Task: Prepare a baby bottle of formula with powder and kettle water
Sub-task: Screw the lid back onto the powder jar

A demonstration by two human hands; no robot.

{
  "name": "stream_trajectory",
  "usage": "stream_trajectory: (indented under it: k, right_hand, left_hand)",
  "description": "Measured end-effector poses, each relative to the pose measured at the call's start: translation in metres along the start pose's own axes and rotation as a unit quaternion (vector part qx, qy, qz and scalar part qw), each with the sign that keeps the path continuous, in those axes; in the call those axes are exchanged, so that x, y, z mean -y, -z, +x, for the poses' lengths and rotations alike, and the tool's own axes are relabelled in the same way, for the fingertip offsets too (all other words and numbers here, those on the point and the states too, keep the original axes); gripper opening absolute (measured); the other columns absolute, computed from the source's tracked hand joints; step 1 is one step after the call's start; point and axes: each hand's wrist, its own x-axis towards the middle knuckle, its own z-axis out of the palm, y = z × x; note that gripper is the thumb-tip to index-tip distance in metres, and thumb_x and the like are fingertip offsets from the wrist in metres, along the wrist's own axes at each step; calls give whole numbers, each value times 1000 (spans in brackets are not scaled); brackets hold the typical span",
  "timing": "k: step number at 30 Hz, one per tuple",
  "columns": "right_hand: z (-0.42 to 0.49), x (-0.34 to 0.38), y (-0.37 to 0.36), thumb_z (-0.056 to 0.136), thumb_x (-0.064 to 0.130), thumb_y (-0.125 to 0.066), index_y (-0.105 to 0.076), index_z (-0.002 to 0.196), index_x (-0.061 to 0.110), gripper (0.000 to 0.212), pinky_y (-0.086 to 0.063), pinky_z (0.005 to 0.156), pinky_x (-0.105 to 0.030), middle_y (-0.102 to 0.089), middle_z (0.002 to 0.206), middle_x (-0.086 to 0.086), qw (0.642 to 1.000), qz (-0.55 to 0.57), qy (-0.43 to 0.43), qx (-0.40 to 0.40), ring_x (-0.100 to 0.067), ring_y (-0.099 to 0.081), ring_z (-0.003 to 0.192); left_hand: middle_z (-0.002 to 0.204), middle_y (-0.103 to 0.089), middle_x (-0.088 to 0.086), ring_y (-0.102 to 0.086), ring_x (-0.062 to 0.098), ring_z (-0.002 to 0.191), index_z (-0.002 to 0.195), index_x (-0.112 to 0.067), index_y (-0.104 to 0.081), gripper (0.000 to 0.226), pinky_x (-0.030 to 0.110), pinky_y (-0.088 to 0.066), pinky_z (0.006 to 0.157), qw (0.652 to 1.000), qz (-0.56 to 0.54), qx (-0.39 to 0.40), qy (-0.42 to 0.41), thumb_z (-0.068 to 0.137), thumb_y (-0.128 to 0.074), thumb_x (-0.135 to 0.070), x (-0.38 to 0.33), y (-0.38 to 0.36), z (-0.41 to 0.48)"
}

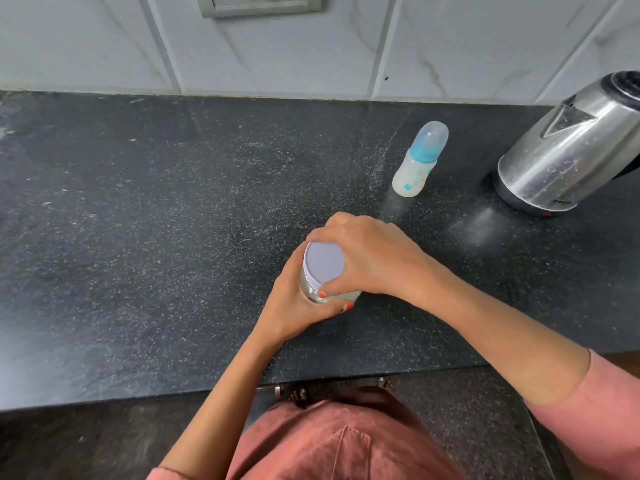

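Note:
A clear powder jar (pixel 313 289) with a pale lilac lid (pixel 323 262) stands on the black counter near its front edge. My left hand (pixel 299 306) wraps around the jar's body from below. My right hand (pixel 370 258) grips the lid's rim from the right, thumb on the near side. A capped baby bottle (pixel 419 161) with a teal collar and clear cap stands upright farther back on the right. Farther right stands a steel kettle (pixel 568 147) on its dark base.
The speckled black granite counter (pixel 156 220) stretches wide to the left. A white tiled wall (pixel 311 46) with a switch plate (pixel 259 5) rises behind it. The counter's front edge (pixel 207 389) runs just before my body.

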Motion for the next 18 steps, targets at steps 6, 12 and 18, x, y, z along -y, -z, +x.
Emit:
stream_trajectory:
  k: [6,12,18]
  right_hand:
    - [-2,11,-14,68,69,-56,-48,111,16,69,-30,63,-32,-52,103,-6,990,-82,-77,-82,-29,-56,91]
    - [-2,-8,6,67,42,-74,-26,140,29,89,-39,90,-39,-35,140,4,999,5,15,52,-21,-37,127]
    - [1,-13,10,70,28,-73,-40,133,36,71,-42,90,-37,-39,133,5,991,-4,87,97,-21,-43,117]
  left_hand:
    - [122,-55,-18,-53,-1,113,123,-48,-39,85,18,-45,90,999,-13,-1,-31,50,-82,-37,2,0,0]
    - [124,-51,-24,-47,-7,116,119,-53,-37,84,11,-40,91,1000,-5,-3,-26,47,-80,-45,2,1,1]
    - [118,-54,-27,-49,-6,112,117,-56,-39,81,8,-40,86,999,-4,-6,-32,48,-81,-45,4,0,0]
